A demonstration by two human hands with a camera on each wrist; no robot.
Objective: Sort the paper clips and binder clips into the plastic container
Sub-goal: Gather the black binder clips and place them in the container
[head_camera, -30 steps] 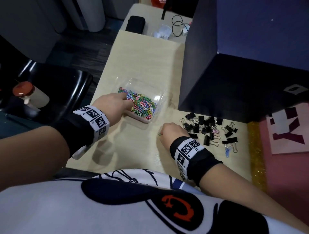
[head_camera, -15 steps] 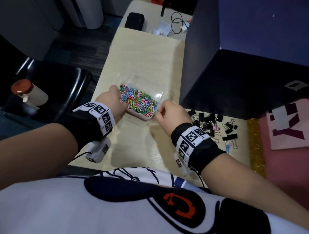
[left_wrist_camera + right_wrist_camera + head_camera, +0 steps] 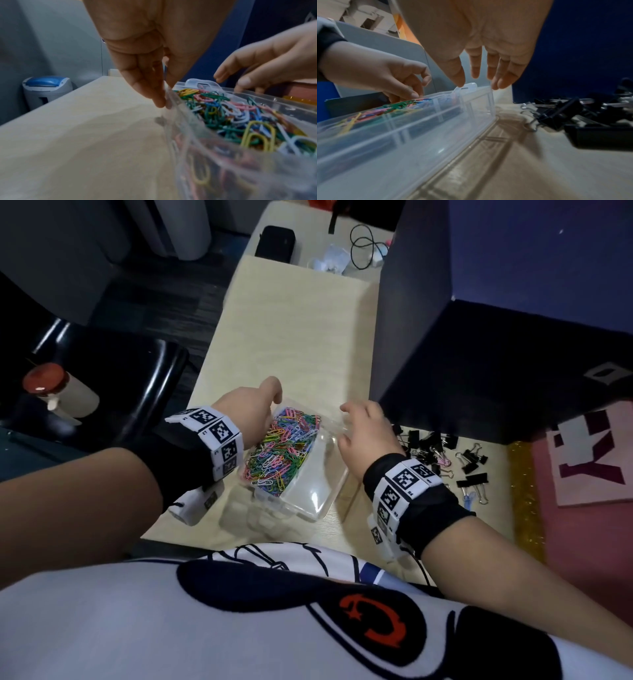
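Observation:
The clear plastic container lies on the wooden table between my hands. Its left compartment holds several coloured paper clips; the right compartment looks empty. My left hand pinches the container's left rim near the far corner. My right hand hangs over the far right corner with straight fingers, its tips touching the latch tab and the rim. A pile of black binder clips lies on the table just right of my right wrist, also close by in the right wrist view.
A dark blue partition stands behind the binder clips. A pink mat with letters lies at the right. A black chair with a red-capped bottle is left of the table. A black case lies at the far end.
My right hand left the table by the binder clips and came to the container. The container has come nearer to me and turned lengthwise. My left hand stayed on its left side.

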